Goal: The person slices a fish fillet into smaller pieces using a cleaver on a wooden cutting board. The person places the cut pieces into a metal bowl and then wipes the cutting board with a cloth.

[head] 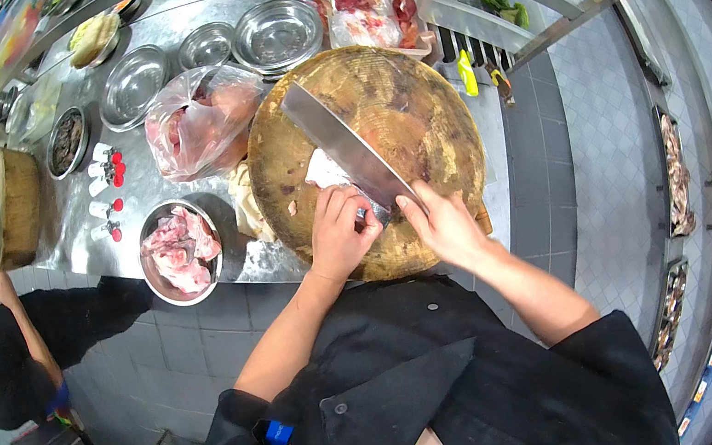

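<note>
My right hand (441, 223) is closed on the handle of a broad cleaver (347, 143), whose blade slants up and left over a round wooden chopping block (426, 134). Beside the blade's lower part, my left hand (342, 230) rests its curled fingers on a piece of pale raw meat (325, 168) with dark, shiny skin showing near the fingertips. The blade partly covers this piece. A small meat scrap (292, 208) lies on the block at the left. Left of the block, a steel bowl (220, 272) holds raw meat chunks (180, 250).
A plastic bag of raw meat (201, 125) touches the block's left side. Steel bowls (277, 33) and a tray of raw meat (367, 7) stand behind it. Knives sit in a rack (472, 50) at the right. Another person (7, 355) works at a second block (18, 206).
</note>
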Tool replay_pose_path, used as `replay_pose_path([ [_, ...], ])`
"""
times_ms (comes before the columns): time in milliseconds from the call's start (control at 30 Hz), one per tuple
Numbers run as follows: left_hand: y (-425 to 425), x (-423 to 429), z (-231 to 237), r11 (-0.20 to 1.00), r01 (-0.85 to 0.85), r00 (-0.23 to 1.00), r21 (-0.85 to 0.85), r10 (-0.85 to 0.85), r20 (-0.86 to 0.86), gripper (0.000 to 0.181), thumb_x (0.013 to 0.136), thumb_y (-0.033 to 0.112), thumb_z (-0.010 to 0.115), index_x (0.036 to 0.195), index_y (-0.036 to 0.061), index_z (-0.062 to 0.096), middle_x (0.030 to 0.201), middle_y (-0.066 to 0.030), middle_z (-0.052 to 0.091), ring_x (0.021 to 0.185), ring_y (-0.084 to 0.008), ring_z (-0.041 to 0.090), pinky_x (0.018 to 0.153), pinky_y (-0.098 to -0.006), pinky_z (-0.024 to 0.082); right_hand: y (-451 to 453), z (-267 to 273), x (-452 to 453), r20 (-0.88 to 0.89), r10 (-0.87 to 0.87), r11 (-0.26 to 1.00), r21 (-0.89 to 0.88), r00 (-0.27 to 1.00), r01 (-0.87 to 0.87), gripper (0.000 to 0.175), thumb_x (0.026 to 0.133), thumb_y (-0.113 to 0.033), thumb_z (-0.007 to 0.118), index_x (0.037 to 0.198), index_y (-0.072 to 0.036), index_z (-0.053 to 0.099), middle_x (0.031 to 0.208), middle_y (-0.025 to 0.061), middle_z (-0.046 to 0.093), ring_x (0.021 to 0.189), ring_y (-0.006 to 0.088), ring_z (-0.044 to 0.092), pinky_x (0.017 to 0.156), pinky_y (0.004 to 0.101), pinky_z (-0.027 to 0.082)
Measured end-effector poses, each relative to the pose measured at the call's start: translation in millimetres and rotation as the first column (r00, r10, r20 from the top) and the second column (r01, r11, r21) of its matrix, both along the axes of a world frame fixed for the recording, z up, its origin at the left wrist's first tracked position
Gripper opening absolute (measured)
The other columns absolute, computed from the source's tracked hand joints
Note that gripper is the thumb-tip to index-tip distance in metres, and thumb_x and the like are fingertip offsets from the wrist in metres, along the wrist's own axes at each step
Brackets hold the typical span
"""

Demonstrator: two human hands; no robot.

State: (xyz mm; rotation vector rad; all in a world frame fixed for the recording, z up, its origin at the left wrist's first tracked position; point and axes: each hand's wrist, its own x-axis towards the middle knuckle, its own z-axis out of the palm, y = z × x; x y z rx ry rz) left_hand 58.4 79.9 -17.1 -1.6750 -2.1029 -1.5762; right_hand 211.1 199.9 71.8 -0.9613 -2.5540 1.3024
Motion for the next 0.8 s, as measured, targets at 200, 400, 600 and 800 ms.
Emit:
replay_pose_path([
  [200, -22, -7, 18, 0.994, -0.099, 0.995, 0.048, 0.1, -0.021, 0.023, 0.073, 0.002, 0.076, 0.092, 0.0055, 0.064, 0.1, -0.011, 0.061, 0.099, -0.0352, 0.059, 0.089, -0.045, 0.05, -11, 64, -17, -0.171, -0.046, 0.974, 0.209, 0.984, 0.082, 0.019, 0.106, -0.021, 0.06, 0.107, -0.002, 0.058, 0.069, 0.0217, 0.064, 0.063, 0.0362, 0.07, 0.057, 0.0437, 0.051],
  [400, -78, -33, 13, 0.892, -0.436, 0.9, 0.117, 0.43, 0.074, 0.034, 0.074, -0.007, 0.069, 0.105, 0.0032, 0.057, 0.107, -0.0146, 0.056, 0.104, -0.0339, 0.055, 0.096, -0.0444, 0.045, -8, 60, -9, -0.387, -0.188, 0.926, 0.236, 0.903, 0.295, 0.027, 0.109, -0.021, 0.052, 0.088, -0.005, 0.053, 0.06, 0.0096, 0.056, 0.054, 0.0233, 0.059, 0.048, 0.0379, 0.046],
  [600, -87, -19, 21, 0.954, -0.281, 0.959, 0.104, 0.283, -0.003, 0.035, 0.072, -0.004, 0.069, 0.105, 0.0046, 0.058, 0.109, -0.0144, 0.058, 0.106, -0.0359, 0.056, 0.096, -0.0459, 0.045, -26, -13, 18, 0.244, 0.063, 0.978, 0.18, 0.968, -0.109, 0.023, 0.104, -0.02, 0.059, 0.113, 0.001, 0.059, 0.07, 0.0305, 0.063, 0.07, 0.0517, 0.066, 0.062, 0.0569, 0.05],
  [800, -20, -4, 2, 0.989, 0.061, 0.995, -0.135, -0.07, -0.066, 0.026, 0.075, 0.005, 0.072, 0.099, 0.0059, 0.063, 0.107, -0.0118, 0.062, 0.105, -0.033, 0.061, 0.095, -0.0434, 0.052, 15, -4, 17, 0.3, 0.083, 0.996, -0.057, 0.95, -0.069, 0.031, 0.107, -0.029, 0.054, 0.116, 0.0, 0.06, 0.068, 0.0234, 0.064, 0.06, 0.0396, 0.065, 0.055, 0.0499, 0.051],
])
